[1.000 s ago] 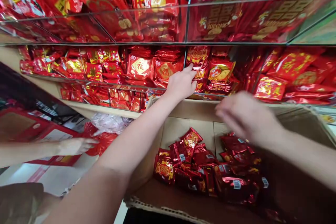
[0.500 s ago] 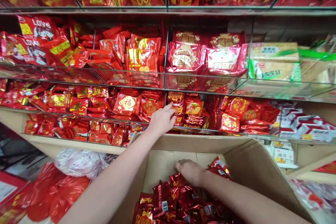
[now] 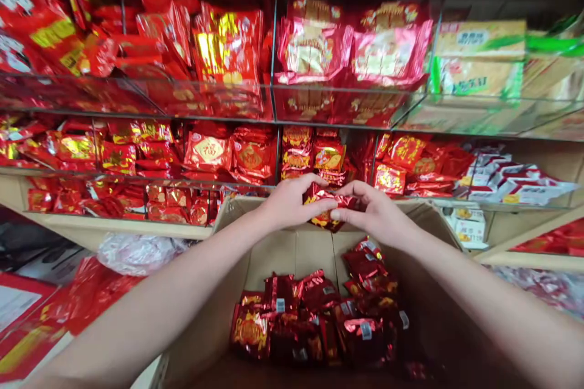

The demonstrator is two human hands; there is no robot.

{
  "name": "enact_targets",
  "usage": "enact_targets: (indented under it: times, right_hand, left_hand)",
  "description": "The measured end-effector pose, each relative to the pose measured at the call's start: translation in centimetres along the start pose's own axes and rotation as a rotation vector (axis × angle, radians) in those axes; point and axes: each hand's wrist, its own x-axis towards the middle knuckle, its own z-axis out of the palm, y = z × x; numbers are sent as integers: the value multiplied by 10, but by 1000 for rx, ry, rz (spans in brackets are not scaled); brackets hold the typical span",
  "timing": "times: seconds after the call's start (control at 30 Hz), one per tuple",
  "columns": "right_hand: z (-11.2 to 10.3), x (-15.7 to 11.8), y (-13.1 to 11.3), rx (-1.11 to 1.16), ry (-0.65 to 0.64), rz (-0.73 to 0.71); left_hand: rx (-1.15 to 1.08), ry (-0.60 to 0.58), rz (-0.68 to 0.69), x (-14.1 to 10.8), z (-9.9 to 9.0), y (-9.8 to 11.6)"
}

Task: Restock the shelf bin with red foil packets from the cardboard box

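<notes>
Both my hands grip a shiny red snack packet with gold print, just in front of a shelf compartment and above the far rim of a cardboard box. My left hand pinches its left side, thumb across the front. On its right end, my right hand has thumb and fingers closed. Whether it is one packet or a small stack I cannot tell. Below, many similar red packets lie loose in the cardboard box. Behind my hands, matching red-gold packets stand stacked in the compartment.
Clear plastic dividers and front strips edge the shelves. Pink-red packets and green-trimmed packets fill the upper row. White-and-red packets lie at right. Clear plastic bags and red bags sit at lower left.
My right hand has risen out of the box to the shelf front with a red packet. My left hand has left the compartment's packets and joined it. The view has tilted down and moved closer.
</notes>
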Motion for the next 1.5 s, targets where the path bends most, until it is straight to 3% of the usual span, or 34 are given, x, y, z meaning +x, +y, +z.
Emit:
enact_targets:
  times: [0.1,0.17,0.23,0.3,0.4,0.53,0.63,0.8,0.9,1.07,1.23,1.37,1.5]
  right_hand:
    - [-1,-7,18,79,-119,97]
    - [3,-14,31,3,-242,170]
    - [11,-23,44,-169,-407,239]
    - [24,-35,56,-341,-633,302]
    - [45,-54,72,-522,-890,333]
    - [55,-68,81,-618,-923,298]
    - [54,-66,78,-638,-932,373]
    - [52,-60,66,-690,-1057,390]
    - [45,-53,64,-664,-984,339]
    - [31,-35,59,-481,-696,268]
    - [17,-29,36,-165,-494,303]
    - [4,-30,21,37,-210,284]
    - [0,-31,14,-41,63,115]
  left_hand:
    - [92,92,66,-13,9,-2]
    - [171,55,164,-22,16,-6]
    - [276,-102,234,-31,26,-10]
    - [350,-352,252,-39,40,-13]
    - [416,-681,161,-48,63,-22]
    - [473,-891,-91,-52,80,-33]
    - [475,-969,-229,-53,81,-34]
    - [380,-869,-165,-52,79,-24]
    - [215,-833,-156,-51,77,-16]
    - [-126,-817,-187,-43,66,-13]
    - [-529,-740,-398,-35,43,-19]
    - [-850,-570,-517,-30,26,-14]
    - [-967,-399,-558,-28,22,-7]
